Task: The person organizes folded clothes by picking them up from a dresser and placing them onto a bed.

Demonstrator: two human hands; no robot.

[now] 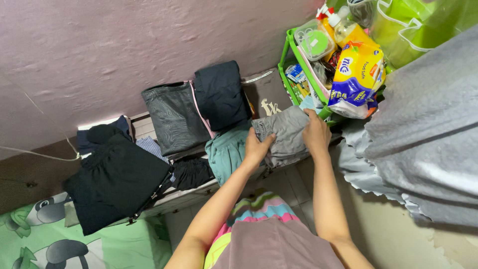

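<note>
Nearest the camera hangs the person's own top, mauve with pink, blue and green stripes (259, 234), and both bare forearms reach away from it toward a low shelf against the pink wall (124, 45). Both hands are on a folded grey garment (286, 134) that lies on the shelf's right part, just left of a green plastic rack (290, 60). Left hand (256, 148) is curled over the garment's near left edge, fingers closed on the cloth. Right hand (315, 133) presses on its right side with the thumb up and fingers bent down over the fabric; how tightly it grips cannot be told.

Touching the garment's left side lies a teal cloth (226, 152). Farther back sit a dark navy folded piece (220, 94) and a grey patterned one with a pink edge (174, 117). Further left, black clothing (117, 182) spreads over the shelf's front edge. At near left is a green bedsheet with cartoon animals (45, 239).

On the rack stands a blue and yellow packet (356, 74), with spray bottles (331, 22) behind it. Grey cloth (428, 129) drapes down the right side.
</note>
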